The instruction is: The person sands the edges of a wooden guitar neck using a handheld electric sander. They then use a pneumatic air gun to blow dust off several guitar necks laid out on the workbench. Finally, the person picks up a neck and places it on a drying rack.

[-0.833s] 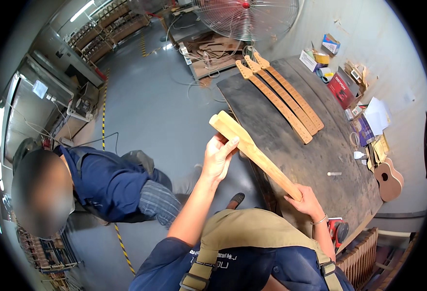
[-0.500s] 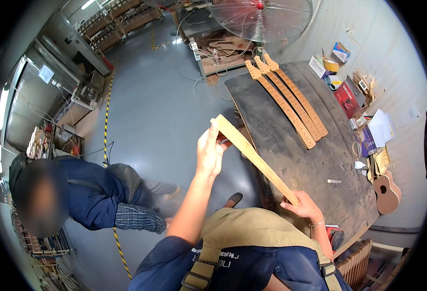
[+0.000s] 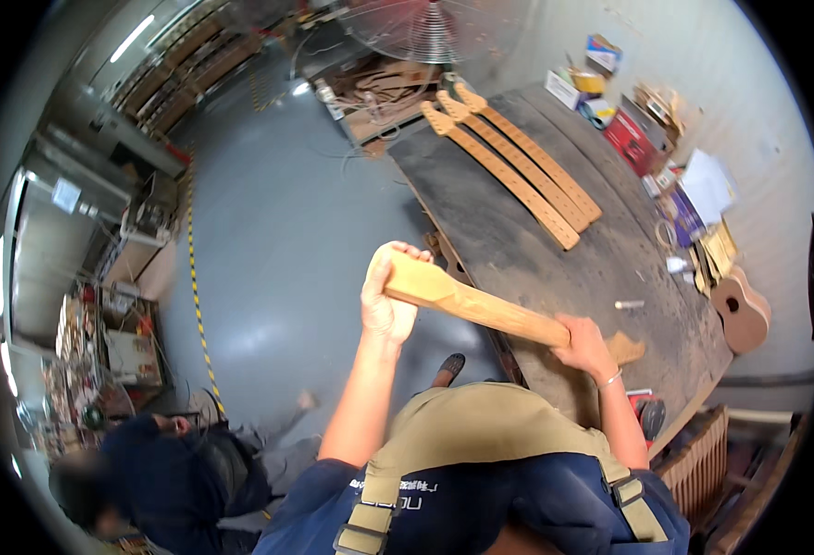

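Observation:
A pale wooden guitar neck (image 3: pixel 481 307) is held up in front of me, its smooth rounded back turned toward me. The thick heel end sits in my left hand (image 3: pixel 388 301), whose fingers wrap over the end. Farther along, my right hand (image 3: pixel 584 346) closes round the thin part of the neck. The headstock sticks out beyond it, over the near part of the dark bench (image 3: pixel 509 217). Past the held neck, several fretboard-side-up guitar necks (image 3: pixel 522 166) lie side by side on the bench.
Boxes (image 3: pixel 631 139), papers and tape line the bench's wall side. A small guitar body (image 3: pixel 740 312) leans at the right. A red and black power tool (image 3: pixel 646 412) rests near the right forearm. A large fan (image 3: pixel 433 32) stands behind. A co-worker (image 3: pixel 175 476) is at lower left.
The neck has rolled and swung flatter, its heel end now lower and its headstock showing past the right hand. The co-worker has shifted toward the lower edge of the view.

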A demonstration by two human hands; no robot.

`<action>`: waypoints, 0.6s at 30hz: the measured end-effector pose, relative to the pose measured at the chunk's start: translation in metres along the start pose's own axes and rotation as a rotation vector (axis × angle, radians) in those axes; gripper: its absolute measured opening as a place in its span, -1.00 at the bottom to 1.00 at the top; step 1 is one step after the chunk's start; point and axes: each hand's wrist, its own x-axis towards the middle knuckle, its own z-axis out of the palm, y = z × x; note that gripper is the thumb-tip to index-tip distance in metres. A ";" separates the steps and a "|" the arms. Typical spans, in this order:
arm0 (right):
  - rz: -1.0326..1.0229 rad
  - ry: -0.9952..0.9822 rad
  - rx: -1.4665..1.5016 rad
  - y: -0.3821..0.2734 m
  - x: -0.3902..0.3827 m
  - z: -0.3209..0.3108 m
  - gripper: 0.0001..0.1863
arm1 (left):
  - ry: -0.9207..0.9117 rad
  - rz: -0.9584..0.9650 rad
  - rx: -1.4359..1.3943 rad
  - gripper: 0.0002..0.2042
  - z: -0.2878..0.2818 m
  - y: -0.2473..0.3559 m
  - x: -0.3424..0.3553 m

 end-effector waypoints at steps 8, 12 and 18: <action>0.150 0.521 -0.171 0.030 -0.076 -0.017 -0.12 | -0.024 -0.165 -0.210 -0.79 -0.023 -0.038 0.016; 0.955 0.575 -0.546 0.068 -0.158 -0.023 0.02 | -0.022 -0.182 -0.213 -0.77 -0.028 -0.040 0.021; 1.220 0.671 -0.337 0.112 -0.221 0.004 -0.09 | -0.089 -0.186 -0.193 -0.76 -0.020 -0.036 0.028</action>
